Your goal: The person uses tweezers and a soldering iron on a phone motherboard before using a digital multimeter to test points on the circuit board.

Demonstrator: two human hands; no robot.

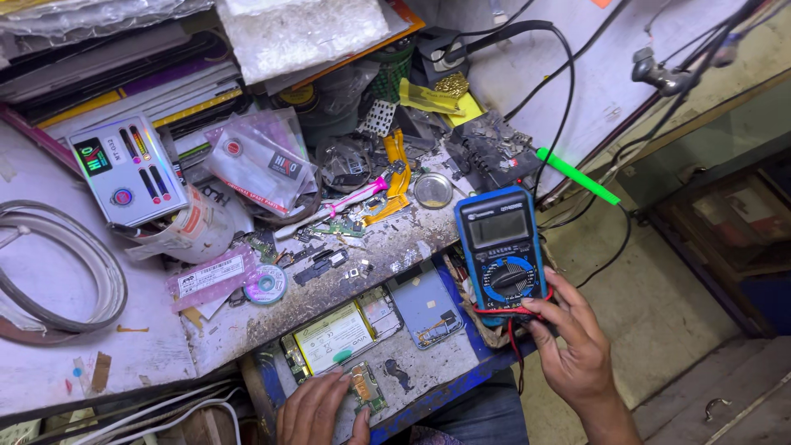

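A: Where does the multimeter (501, 245) sit?
B: At the bench's right edge, with the right hand (570, 342) touching its near end.

A: And left of it?
B: The back cover (426, 303), then the opened phone (338, 336). The left hand (317, 408) rests on 1 circuit board (366, 387) in front of that phone.

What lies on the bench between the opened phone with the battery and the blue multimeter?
In the head view, a detached grey back panel lies between the opened phone and the blue multimeter.
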